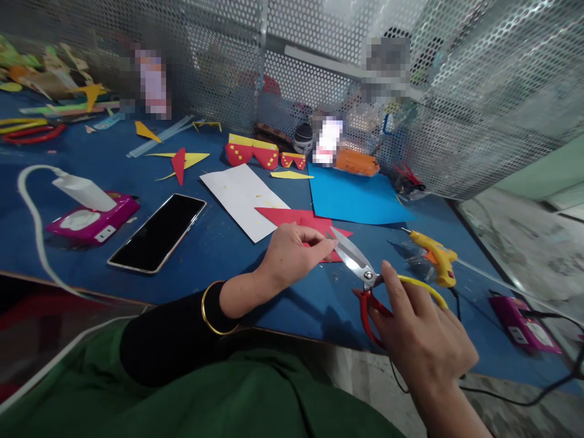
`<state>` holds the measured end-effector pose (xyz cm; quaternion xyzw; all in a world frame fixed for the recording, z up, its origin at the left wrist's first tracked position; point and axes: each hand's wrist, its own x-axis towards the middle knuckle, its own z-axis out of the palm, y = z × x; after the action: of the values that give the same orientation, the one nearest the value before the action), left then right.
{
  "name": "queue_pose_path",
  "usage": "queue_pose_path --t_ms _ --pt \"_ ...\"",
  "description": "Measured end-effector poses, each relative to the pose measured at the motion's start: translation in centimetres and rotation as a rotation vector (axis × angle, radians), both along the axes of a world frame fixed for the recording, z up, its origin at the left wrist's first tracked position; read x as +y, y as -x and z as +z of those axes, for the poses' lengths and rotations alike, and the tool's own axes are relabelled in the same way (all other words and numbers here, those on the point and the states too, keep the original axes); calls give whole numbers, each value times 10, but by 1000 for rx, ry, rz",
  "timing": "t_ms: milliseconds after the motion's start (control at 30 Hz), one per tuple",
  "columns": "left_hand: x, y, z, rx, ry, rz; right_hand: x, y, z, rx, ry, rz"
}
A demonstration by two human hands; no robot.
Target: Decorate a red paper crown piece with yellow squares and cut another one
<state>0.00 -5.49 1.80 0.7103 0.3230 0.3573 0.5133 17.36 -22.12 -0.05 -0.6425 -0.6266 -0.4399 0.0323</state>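
Note:
My right hand (pixel 420 322) grips a pair of scissors (pixel 350 252) with one red and one yellow handle, their blades pointing up and left. The blades look nearly closed, and their tips meet the fingers of my left hand (pixel 296 252). Thumb and forefinger of that hand are pinched together beside the blade; whatever lies between them is too small or hidden to make out. Beneath the left hand and the blade tips lies cut red paper (pixel 292 216) with pointed ends, partly covered by the hand. It overlaps a folded white sheet (pixel 241 198) dotted with tiny yellow scraps.
Blue paper (pixel 356 198) lies behind the scissors. Red paper glasses (pixel 253 155) rest at the back. A yellow glue gun (pixel 435 258) sits at right, with a cord. To the left are a phone (pixel 157 234) and a magenta power strip (pixel 95 222). A perforated metal panel (pixel 314 73) borders the table.

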Motion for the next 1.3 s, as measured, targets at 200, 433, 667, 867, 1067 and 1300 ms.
queue_pose_path --t_ms 200,433,667,867,1067,1300 --pt "1 0 -2 0 -14 -21 0 -10 3 -21 36 30" --pt "0 -1 -2 11 -14 -28 1 -6 1 -26 -7 12" --pt "0 1 3 -14 24 -75 -2 -5 1 -19 6 -18" --pt "-2 1 3 14 14 -39 0 -3 -1 -18 7 -22" --pt "0 -1 -1 46 -28 -8 0 -1 1 -8 22 -17" --pt "1 -1 -5 41 2 -43 -1 -2 -3 6 -3 -30"
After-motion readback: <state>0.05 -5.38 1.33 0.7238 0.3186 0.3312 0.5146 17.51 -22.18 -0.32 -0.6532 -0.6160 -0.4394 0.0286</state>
